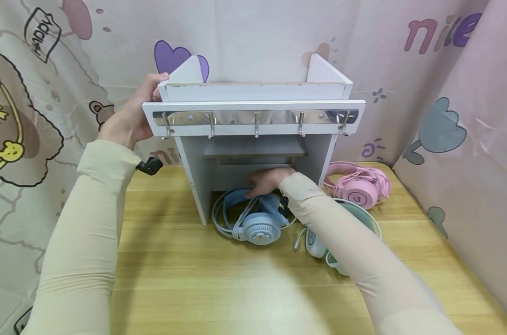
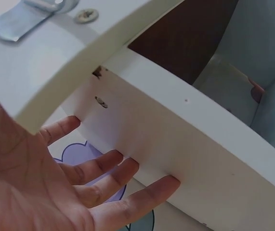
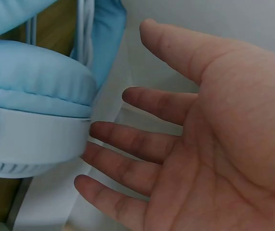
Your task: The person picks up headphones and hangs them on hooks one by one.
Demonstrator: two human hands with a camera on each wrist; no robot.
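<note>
A white wooden shelf unit (image 1: 253, 93) with a metal strip of hooks across its front stands on the table. My left hand (image 1: 129, 111) is at the unit's upper left side. In the left wrist view, its spread fingers (image 2: 159, 190) touch the white side panel (image 2: 142, 125) with their tips. Light blue headphones (image 1: 259, 228), with their cable looped around, lie at the unit's lower opening. Just behind and above them is my right hand (image 1: 270, 180). The right wrist view shows its fingers (image 3: 127, 139) extended beside the blue ear cup (image 3: 36, 125), the palm holding nothing.
Pink headphones (image 1: 360, 186) lie right of the unit. Green and white headphones (image 1: 316, 242) lie nearer, partly hidden by my right sleeve, with a plug (image 1: 297, 242) beside them. Printed curtains (image 1: 458, 139) hang behind and along both sides of the wooden table (image 1: 203, 279).
</note>
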